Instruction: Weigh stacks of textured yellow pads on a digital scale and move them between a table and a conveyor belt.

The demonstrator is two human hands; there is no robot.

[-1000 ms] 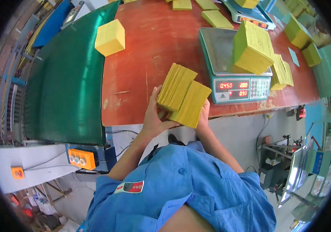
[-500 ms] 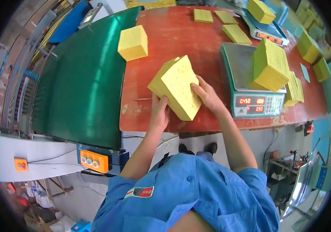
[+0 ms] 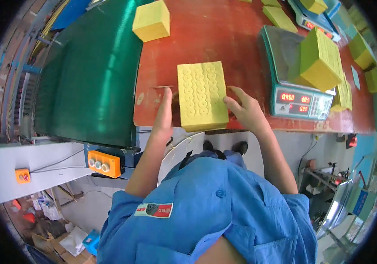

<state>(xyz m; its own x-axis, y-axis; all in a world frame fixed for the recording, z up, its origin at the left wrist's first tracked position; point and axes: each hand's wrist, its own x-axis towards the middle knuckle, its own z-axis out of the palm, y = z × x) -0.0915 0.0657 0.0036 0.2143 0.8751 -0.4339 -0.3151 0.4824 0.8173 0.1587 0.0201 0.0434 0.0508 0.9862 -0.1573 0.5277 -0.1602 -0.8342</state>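
- The yellow stack (image 3: 202, 96), tilted 0.5 s ago, now lies flat on the table (image 3: 241, 44).
- The left hand (image 3: 163, 115) and right hand (image 3: 244, 109), fingers spread, press its 2 sides, squaring it.

We see a red table (image 3: 223, 31) with a green conveyor belt (image 3: 87, 79) along its left side. A yellow block (image 3: 152, 20) sits at the far edge where belt meets table. To the right stands a scale (image 3: 287, 66) with a red-digit display (image 3: 297, 102), and a yellow stack (image 3: 321, 59) rests on its pan. More yellow pads (image 3: 280, 17) lie farther back, near a second scale (image 3: 314, 20), and others (image 3: 364, 53) sit along the table's right edge. Below the belt we find an orange button box (image 3: 104, 163) with three buttons, and a smaller orange box (image 3: 22, 175) on the white panel to its left. Clutter (image 3: 43, 211) lies on the floor.
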